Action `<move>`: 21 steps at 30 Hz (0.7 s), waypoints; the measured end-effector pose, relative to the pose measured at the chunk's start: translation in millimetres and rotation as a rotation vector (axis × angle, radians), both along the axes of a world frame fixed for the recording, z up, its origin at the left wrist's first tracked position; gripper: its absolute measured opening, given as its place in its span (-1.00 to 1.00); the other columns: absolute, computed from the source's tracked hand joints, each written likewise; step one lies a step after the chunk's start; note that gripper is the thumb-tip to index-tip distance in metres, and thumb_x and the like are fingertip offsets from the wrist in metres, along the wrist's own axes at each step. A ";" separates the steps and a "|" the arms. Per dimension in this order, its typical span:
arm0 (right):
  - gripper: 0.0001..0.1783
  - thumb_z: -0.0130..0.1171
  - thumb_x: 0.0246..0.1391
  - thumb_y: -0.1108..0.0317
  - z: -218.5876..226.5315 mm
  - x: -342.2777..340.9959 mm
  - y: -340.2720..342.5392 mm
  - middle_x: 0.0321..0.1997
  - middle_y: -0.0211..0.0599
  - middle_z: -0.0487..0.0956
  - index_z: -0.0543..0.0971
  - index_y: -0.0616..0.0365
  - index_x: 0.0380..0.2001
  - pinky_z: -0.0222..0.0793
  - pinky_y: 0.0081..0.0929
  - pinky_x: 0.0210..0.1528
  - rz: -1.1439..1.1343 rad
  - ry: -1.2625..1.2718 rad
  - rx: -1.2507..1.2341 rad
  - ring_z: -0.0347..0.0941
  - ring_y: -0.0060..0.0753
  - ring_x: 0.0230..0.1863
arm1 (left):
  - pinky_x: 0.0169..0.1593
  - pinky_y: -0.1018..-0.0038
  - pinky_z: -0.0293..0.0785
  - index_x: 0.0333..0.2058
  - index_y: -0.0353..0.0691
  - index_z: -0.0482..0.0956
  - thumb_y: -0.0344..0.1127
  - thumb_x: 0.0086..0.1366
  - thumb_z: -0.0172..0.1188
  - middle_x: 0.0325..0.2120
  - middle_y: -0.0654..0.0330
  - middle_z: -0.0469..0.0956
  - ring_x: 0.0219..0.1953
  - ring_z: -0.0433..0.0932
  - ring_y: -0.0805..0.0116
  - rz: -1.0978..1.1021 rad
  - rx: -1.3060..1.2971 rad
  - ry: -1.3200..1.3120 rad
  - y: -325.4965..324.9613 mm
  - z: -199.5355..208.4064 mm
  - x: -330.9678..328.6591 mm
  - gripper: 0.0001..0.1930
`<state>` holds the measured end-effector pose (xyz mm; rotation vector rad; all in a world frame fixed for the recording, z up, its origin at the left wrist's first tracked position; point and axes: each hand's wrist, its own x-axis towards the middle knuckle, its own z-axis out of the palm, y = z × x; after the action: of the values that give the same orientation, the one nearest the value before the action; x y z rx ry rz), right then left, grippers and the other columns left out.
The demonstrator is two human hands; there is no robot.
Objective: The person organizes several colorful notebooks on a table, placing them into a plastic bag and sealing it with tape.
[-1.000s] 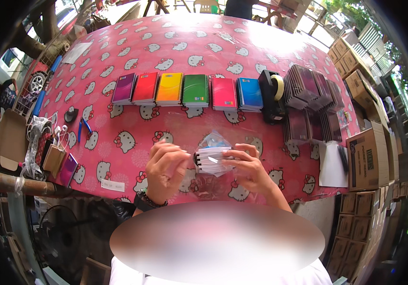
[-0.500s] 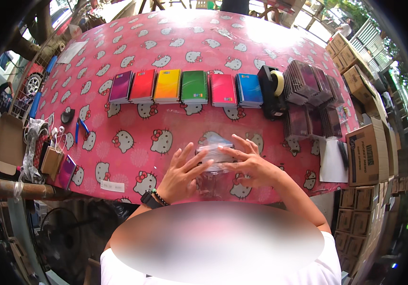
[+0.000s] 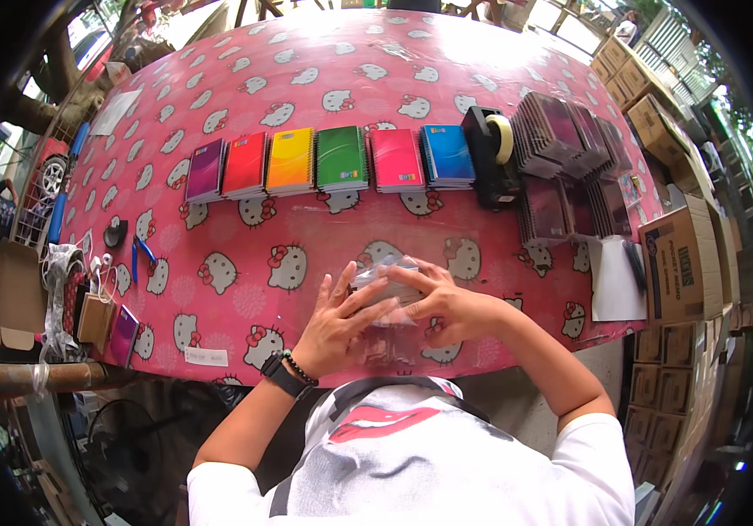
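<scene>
A bundle of clear plastic (image 3: 380,273), wrinkled and shiny, lies in front of me near the table's front edge. My left hand (image 3: 339,323) rests over its left side, fingers stretched out and apart. From the right, my right hand (image 3: 448,307) arches over the bundle, its fingers bent and fingertips against the plastic. What is inside or under the plastic is partly hidden by my fingers. Beyond it stand stacks of spiral notebooks: purple (image 3: 206,168), red (image 3: 245,163), yellow (image 3: 291,159), green (image 3: 341,158), pink (image 3: 397,159) and blue (image 3: 449,155).
A black tape dispenser (image 3: 492,162) stands beside stacks of wrapped notebooks (image 3: 552,136). White paper (image 3: 615,285) and a cardboard box (image 3: 676,263) are at the right. Blue-handled pliers (image 3: 142,254) and a purple notebook (image 3: 124,337) lie left on the pink tablecloth (image 3: 245,228).
My right hand has drawn in to the left, its fingers more bent over the plastic. My left hand stays spread over the bundle. The whole view has shifted slightly.
</scene>
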<state>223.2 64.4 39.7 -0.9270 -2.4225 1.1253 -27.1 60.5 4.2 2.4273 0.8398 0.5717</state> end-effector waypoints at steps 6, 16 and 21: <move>-0.78 0.19 -0.04 0.33 -24.0 3.4 26.6 -0.12 -0.31 0.52 0.57 0.22 -0.32 0.31 -0.49 -0.01 -0.818 0.875 -0.608 0.40 -0.49 -0.08 | 0.20 -0.28 -0.13 0.12 0.23 0.34 -0.32 -0.03 0.17 0.27 0.38 0.08 0.35 -0.16 0.03 0.016 0.040 0.095 -0.9 2.6 -0.8 -0.36; -0.61 0.22 -0.05 0.05 -54.4 171.5 130.5 -0.36 -0.22 0.63 0.64 0.22 -0.42 0.36 -0.44 -0.18 -1.527 -0.148 -0.053 0.53 -0.40 -0.29 | 0.23 0.10 0.17 0.05 0.09 0.38 -0.50 -0.18 0.18 0.19 0.28 0.20 0.23 0.08 -0.08 0.021 0.078 -0.131 -1.8 -6.6 10.5 -0.31; -0.70 0.21 0.00 0.21 -52.9 156.0 111.8 -0.54 -0.24 0.55 0.60 0.30 -0.47 0.32 -0.46 -0.39 -1.379 0.170 0.487 0.44 -0.44 -0.53 | 0.23 0.11 0.16 0.06 0.09 0.38 -0.56 -0.20 0.11 0.19 0.27 0.19 0.23 0.07 -0.09 0.005 0.071 -0.125 1.5 -3.9 6.1 -0.28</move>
<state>379.2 176.2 -13.2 -1.7089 -1.2053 0.0725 -21.0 62.0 0.4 2.4249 0.7854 0.7589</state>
